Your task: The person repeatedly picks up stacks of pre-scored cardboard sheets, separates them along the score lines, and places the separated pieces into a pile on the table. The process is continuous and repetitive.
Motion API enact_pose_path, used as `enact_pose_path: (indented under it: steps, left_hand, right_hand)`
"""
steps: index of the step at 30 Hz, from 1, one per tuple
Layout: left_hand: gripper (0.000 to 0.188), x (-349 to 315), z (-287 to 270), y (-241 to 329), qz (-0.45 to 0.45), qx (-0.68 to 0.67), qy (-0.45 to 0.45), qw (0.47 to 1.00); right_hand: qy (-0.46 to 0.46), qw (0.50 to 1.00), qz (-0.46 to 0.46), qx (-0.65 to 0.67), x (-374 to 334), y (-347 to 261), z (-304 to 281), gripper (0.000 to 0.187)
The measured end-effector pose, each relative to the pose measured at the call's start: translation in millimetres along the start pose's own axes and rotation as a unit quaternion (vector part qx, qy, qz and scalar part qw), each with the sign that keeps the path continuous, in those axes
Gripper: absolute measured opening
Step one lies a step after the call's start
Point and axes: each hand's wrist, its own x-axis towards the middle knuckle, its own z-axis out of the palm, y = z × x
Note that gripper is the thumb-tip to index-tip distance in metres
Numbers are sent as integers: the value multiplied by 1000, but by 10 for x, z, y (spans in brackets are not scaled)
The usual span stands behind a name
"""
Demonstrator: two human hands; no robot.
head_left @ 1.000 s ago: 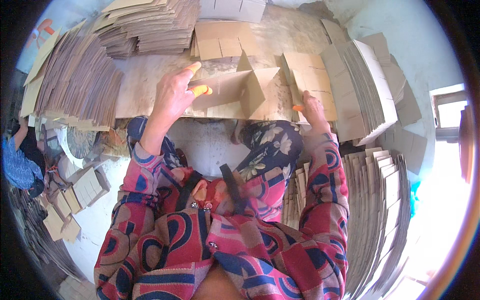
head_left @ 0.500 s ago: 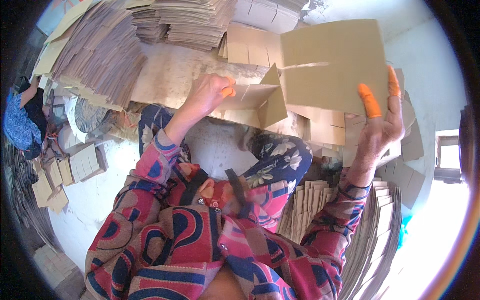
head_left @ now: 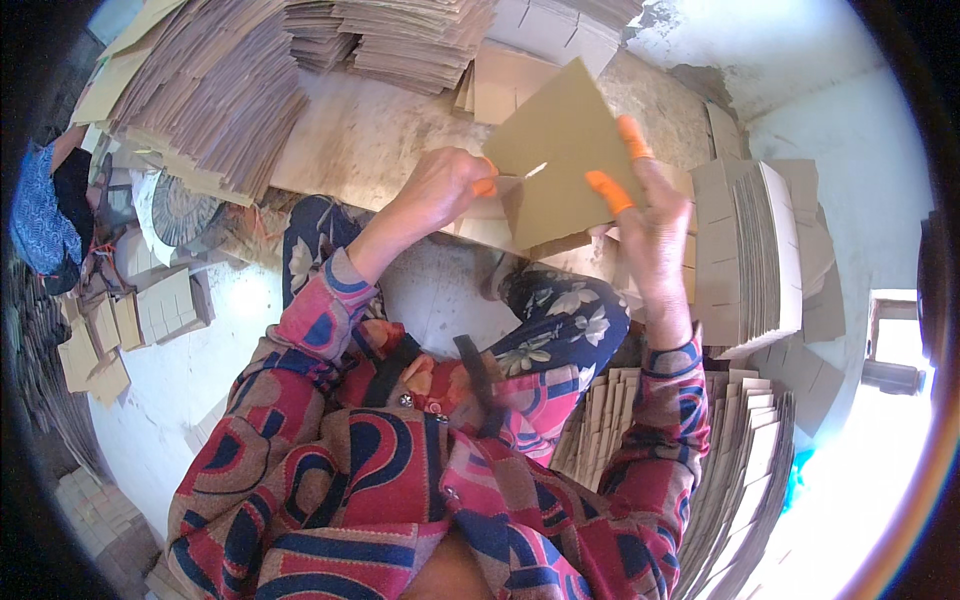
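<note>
I've got one tan slotted cardboard sheet (head_left: 560, 150) up over the near edge of the table (head_left: 340, 140), tilted, its slot showing near the left hand. Right hand (head_left: 655, 225) grips its right edge, thumb and finger in two orange finger covers (head_left: 609, 190). Left hand (head_left: 435, 190) closed, pinching a cardboard divider (head_left: 509, 190), orange on its fingertips; the divider is mostly hidden behind the sheet, so I can't tell how far the two interlock. Far side: one pale stack (head_left: 550, 30), cut off at the top, one small pile (head_left: 505, 75) partly covered. One big leaning stack (head_left: 215, 95) left, one upright stack (head_left: 750, 250) right; sheets too many to count. Near right, slotted partitions (head_left: 745, 470), partly behind the sleeve. Far left, one co-worker's blue garment (head_left: 42, 215), cut off.
</note>
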Motion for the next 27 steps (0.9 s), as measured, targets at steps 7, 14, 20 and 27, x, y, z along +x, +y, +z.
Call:
enact_pose_path:
  steps: [7, 14, 20, 27]
  left_hand:
    - [9, 43, -7, -13, -33, -5, 7, 999]
    - [8, 107, 11, 43, -24, -15, 4, 1000]
    - [12, 25, 21, 5, -37, 8, 7, 999]
    - [52, 113, -82, 343, 105, 120, 82, 984]
  right_hand:
    - [-87, 994, -27, -69, 50, 233, 205, 62]
    - [-139, 986, -41, -82, 63, 360, 317, 60]
    - [-216, 927, -47, -303, -184, 317, 523, 66]
    - [45, 912, -88, -398, 142, 644, 125, 75]
